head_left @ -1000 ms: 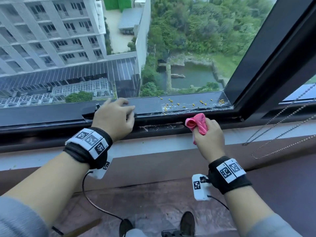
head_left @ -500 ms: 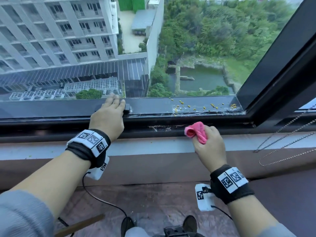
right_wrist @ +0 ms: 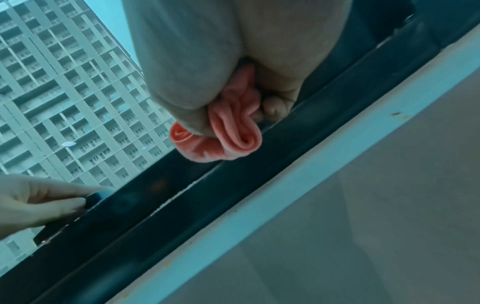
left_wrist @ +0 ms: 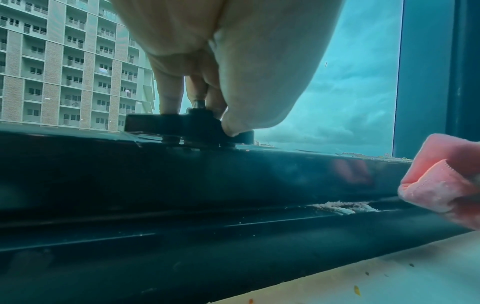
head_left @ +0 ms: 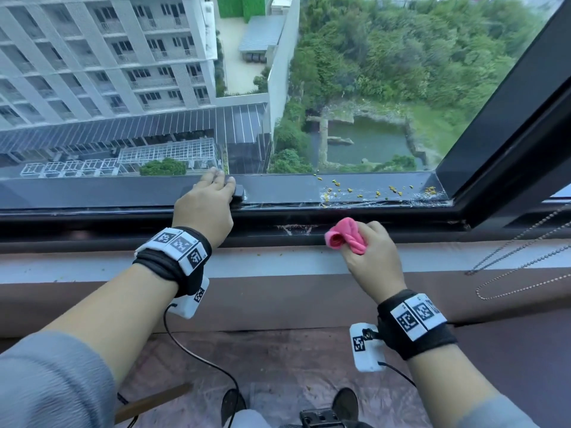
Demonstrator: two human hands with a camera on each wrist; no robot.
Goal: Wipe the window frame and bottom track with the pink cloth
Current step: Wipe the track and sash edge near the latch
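Note:
My right hand (head_left: 369, 251) grips a bunched pink cloth (head_left: 346, 236) just above the inner edge of the dark bottom track (head_left: 216, 231). The cloth (right_wrist: 233, 135) hangs close over the track, right of a patch of white residue (head_left: 295, 229). Whether it touches the track is unclear. My left hand (head_left: 213, 193) is curled over the black window handle (left_wrist: 182, 123) on the bottom rail of the frame (head_left: 92, 191), thumb on its right end, fingers behind it. The cloth (left_wrist: 436, 185) shows at the right edge of the left wrist view.
Yellow crumbs (head_left: 336, 186) and cobweb-like dirt lie on the rail toward the right corner. A dark slanted frame post (head_left: 509, 118) rises at the right. Bead chains (head_left: 525, 251) hang over the pale sill (head_left: 278, 261). A wooden stick (head_left: 154, 400) lies on the plastic-covered floor.
My left hand's spread fingers have drawn together over the handle. My right hand with the cloth has slid a little left and back toward the sill.

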